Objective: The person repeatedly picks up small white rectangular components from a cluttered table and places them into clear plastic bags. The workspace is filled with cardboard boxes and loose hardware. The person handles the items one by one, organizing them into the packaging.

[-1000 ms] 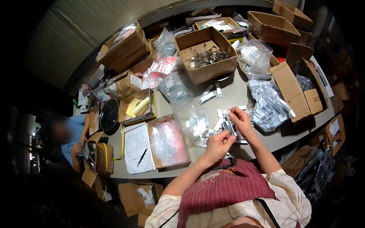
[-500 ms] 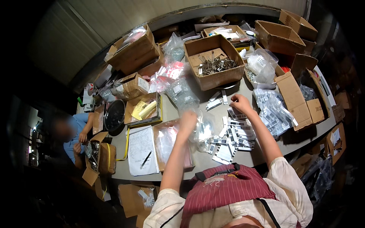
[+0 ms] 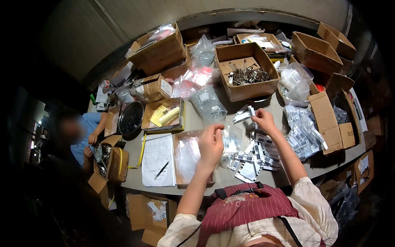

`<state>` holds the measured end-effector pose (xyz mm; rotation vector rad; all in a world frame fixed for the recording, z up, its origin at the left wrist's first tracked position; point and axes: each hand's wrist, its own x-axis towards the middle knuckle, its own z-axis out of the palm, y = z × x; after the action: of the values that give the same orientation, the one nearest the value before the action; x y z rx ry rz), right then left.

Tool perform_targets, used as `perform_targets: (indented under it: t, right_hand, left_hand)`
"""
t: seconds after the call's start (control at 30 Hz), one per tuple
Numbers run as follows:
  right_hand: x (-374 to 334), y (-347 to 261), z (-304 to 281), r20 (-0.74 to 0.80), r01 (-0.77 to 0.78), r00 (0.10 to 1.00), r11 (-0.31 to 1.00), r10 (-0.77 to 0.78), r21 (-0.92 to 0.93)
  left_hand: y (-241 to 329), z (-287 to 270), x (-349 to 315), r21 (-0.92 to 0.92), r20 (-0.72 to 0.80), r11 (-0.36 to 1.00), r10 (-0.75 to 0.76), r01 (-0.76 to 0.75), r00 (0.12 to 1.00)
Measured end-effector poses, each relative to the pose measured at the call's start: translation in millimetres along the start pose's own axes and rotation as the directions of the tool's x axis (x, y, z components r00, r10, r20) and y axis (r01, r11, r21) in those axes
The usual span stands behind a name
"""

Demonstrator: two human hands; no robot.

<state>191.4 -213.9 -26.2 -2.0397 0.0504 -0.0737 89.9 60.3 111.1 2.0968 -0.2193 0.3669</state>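
Note:
My right hand [image 3: 264, 120] pinches a small white rectangular plastic piece [image 3: 251, 110], held upright above the table. Just beside it lie a few similar white pieces [image 3: 240, 117]. My left hand [image 3: 211, 145] is closed, its fingers curled together; what they hold, if anything, I cannot make out. It hovers over a clear plastic bag [image 3: 231, 142]. Between my forearms spreads a loose pile of white and grey plastic pieces [image 3: 249, 167], some laid side by side in a row.
Before me stands a cardboard box of metal parts [image 3: 232, 95]. A bag of grey-white pieces [image 3: 303, 136] lies right. A shallow box of clear bags [image 3: 185, 175], a written notepad [image 3: 153, 178] and a pen [image 3: 161, 170] lie left. A co-worker's hands [image 3: 89, 145] are at a far-left box.
My right hand has lifted a white piece off the table. My left hand has risen slightly and turned, no longer blurred. The whole view has shifted a little.

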Motion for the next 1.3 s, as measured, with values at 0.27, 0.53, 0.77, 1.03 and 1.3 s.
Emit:
perform_targets:
  t: [0.27, 0.53, 0.77, 1.03, 1.3]
  right_hand:
    - [-117, -100, -29, 0.172, 0.315, 0.925, 0.937, -0.339, 0.153]
    - [-149, -119, -43, 0.226, 0.254, 0.934, 0.959, -0.276, 0.123]
    - [-162, -113, -33, 0.142, 0.254, 0.942, 0.924, -0.303, 0.284]
    - [-157, -130, -37, 0.042, 0.023, 0.996, 0.676, -0.079, 0.736]
    - [-150, -109, -28, 0.049, -0.061, 0.998, 0.689, 0.038, 0.722]
  left_hand:
    - [21, 43, -1, -0.183, 0.353, 0.955, -0.158, 0.233, 0.922]
    - [32, 46, -19, -0.167, 0.437, 0.958, -0.14, 0.233, 0.889]
    - [25, 44, -29, -0.426, 0.469, 0.87, -0.023, 0.249, 0.883]
    - [12, 54, -43, -0.632, 0.455, 0.638, -0.153, 0.439, 0.877]
    - [41, 53, -72, -0.213, 0.666, 0.929, -0.089, 0.303, 0.74]
